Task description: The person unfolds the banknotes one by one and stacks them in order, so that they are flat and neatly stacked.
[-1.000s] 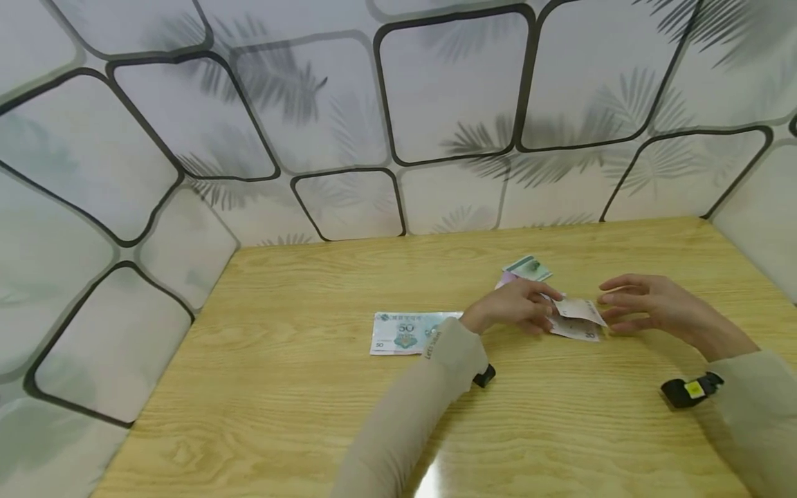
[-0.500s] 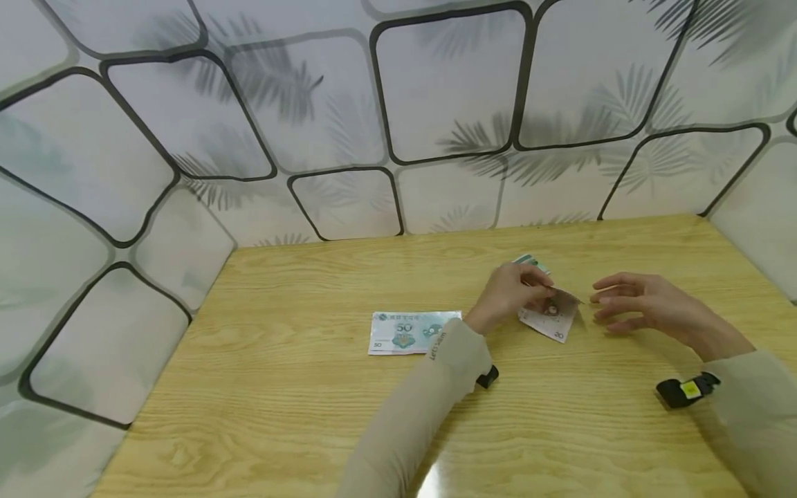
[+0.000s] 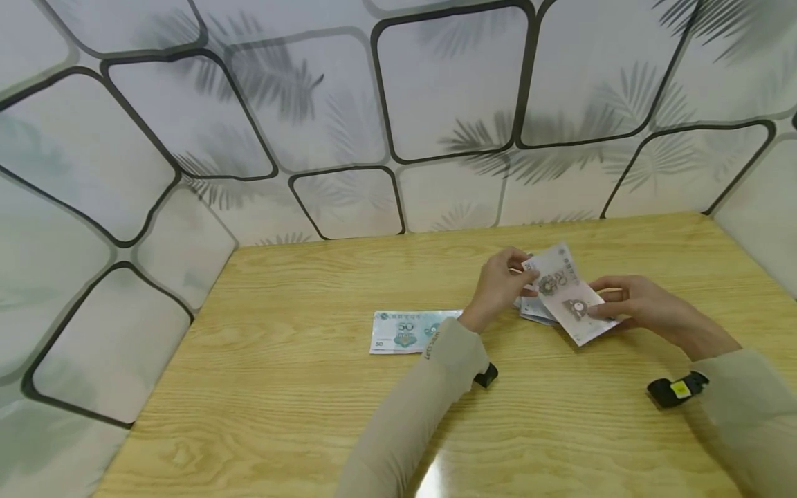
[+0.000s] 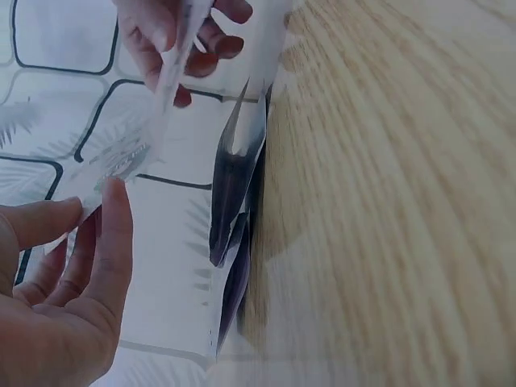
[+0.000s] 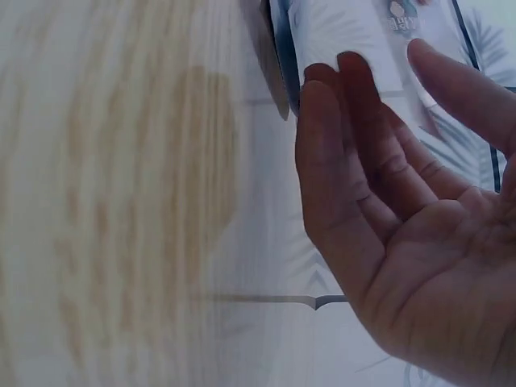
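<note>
A pale brownish banknote (image 3: 563, 294), printed with a 20, is held tilted above the table. My left hand (image 3: 498, 283) pinches its left end between thumb and fingers; the left wrist view shows this left hand (image 4: 76, 298) with the banknote nearly edge-on. At the other end, my right hand (image 3: 644, 308) has its thumb against the printed face and its fingers behind. In the right wrist view the right hand's fingers (image 5: 343, 161) are loosely bent, with a gap between them and the thumb. Beneath lie folded banknotes (image 3: 537, 311), partly hidden; in the left wrist view these folded notes (image 4: 234, 185) bulge off the tabletop.
A green 50 banknote (image 3: 405, 333) lies flat to the left, its right end behind the left forearm. The wooden table (image 3: 280, 401) meets a patterned wall covering (image 3: 454, 200) at the back and sides. Black wrist straps (image 3: 675, 391) sit at the cuffs.
My left hand has lifted the 20 banknote off the others and raised its far end, opening it out toward the right. My right hand now has its thumb on the banknote's right end.
</note>
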`<state>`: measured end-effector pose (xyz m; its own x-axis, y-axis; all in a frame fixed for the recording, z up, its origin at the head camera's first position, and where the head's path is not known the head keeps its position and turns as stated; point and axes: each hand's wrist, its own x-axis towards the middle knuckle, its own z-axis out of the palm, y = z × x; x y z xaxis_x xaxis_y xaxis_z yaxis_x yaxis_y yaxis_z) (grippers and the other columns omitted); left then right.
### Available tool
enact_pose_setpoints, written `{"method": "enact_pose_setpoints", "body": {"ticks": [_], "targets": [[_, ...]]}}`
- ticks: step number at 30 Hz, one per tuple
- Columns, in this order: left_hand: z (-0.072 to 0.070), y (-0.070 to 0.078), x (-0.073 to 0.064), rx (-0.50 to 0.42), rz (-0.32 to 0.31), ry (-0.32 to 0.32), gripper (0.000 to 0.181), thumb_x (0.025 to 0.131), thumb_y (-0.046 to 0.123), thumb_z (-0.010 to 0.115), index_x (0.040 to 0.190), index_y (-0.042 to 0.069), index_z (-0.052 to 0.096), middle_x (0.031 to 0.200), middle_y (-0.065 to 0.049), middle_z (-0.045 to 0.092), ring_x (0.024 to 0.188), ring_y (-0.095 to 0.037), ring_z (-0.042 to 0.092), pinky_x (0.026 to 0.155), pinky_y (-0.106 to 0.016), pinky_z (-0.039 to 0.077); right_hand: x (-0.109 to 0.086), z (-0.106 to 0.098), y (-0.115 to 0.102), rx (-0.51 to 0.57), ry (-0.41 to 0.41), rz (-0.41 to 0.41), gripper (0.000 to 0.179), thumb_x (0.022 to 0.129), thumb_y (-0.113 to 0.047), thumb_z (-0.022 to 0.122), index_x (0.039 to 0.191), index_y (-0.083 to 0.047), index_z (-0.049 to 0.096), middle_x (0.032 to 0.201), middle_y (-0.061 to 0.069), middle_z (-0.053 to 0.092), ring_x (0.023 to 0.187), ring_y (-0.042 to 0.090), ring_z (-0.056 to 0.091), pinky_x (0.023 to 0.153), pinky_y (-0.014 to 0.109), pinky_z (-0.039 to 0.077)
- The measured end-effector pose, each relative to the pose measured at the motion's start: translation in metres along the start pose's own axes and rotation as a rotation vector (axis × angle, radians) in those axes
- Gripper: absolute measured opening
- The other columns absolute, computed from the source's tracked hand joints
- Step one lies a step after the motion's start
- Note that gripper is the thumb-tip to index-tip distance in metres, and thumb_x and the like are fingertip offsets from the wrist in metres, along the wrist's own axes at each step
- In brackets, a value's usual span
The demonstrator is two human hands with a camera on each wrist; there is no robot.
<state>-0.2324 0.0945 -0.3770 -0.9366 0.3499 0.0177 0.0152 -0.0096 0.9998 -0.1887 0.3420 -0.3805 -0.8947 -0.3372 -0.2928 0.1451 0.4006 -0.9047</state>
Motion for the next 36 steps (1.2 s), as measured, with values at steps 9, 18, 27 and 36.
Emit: {"method": "enact_pose_setpoints", "body": {"ticks": [9,18,27,36], "targets": [[-0.008,0.001,0.002,0.035,-0.045,0.022,0.030,0.095,-0.008,0.066,0.122,0.001,0.060,0.080,-0.001,0.060,0.068,-0.022,0.065,0.070,-0.045,0.063,-0.003,-0.004,0.002,0.092,-0.022,-0.045,0.016,0.102,0.002,0.056,0.111,-0.009,0.064,0.100,0.002,0.071,0.087,0.020,0.070,0.069,0.038,0.063],[-0.023,-0.001,0.000,0.166,-0.076,-0.098,0.033,0.095,-0.007,0.065,0.128,-0.003,0.063,0.094,-0.006,0.065,0.073,-0.013,0.062,0.066,-0.034,0.062,-0.003,-0.002,0.000,0.105,0.066,-0.091,0.023,0.104,0.000,0.054,0.112,-0.016,0.068,0.101,0.005,0.065,0.082,0.021,0.068,0.063,0.039,0.062],[-0.043,-0.006,-0.003,0.133,-0.101,-0.125,0.034,0.097,-0.001,0.065,0.131,-0.001,0.056,0.101,-0.005,0.063,0.081,-0.013,0.059,0.066,-0.031,0.056,-0.001,-0.001,0.001,0.409,0.063,-0.229,0.041,0.099,0.014,0.054,0.113,-0.020,0.072,0.104,0.003,0.068,0.084,0.019,0.068,0.063,0.034,0.062],[-0.062,-0.002,-0.005,0.026,-0.076,-0.182,0.052,0.099,-0.007,0.058,0.148,0.009,0.050,0.085,-0.002,0.058,0.065,-0.012,0.048,0.059,-0.029,0.046,0.006,0.009,-0.007,0.434,0.117,-0.273,0.039,0.100,0.011,0.053,0.113,-0.021,0.072,0.104,0.002,0.066,0.083,0.017,0.066,0.064,0.034,0.062]]}}
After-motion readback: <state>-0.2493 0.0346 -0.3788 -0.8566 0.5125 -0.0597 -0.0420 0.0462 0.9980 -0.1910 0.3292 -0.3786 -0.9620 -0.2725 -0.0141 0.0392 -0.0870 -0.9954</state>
